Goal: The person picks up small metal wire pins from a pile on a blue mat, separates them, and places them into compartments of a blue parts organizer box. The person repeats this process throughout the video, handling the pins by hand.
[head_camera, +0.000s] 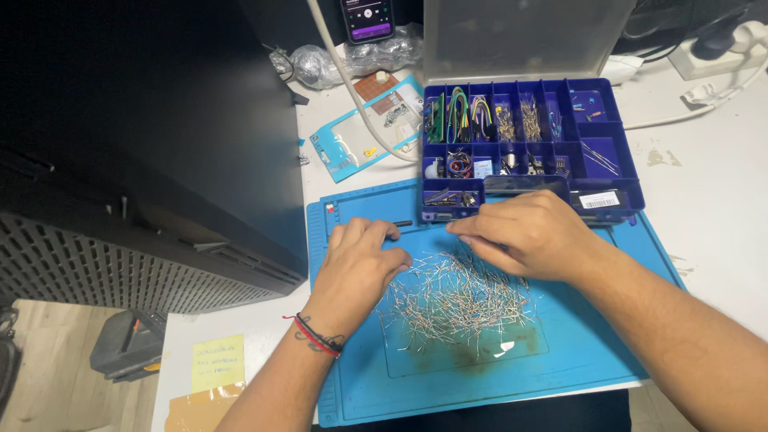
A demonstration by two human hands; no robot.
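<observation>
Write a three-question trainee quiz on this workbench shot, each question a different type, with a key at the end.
1. True or false: both hands rest on the blue work mat.
2. Multiple choice: what lies heaped under the left hand and right hand? A) screws B) a pile of thin wire-leaded components C) coins
3. Fill in: the blue compartment box behind the mat has its clear lid ____.

Key: 1 true. 2 B. 3 open, standing upright behind the box.
</observation>
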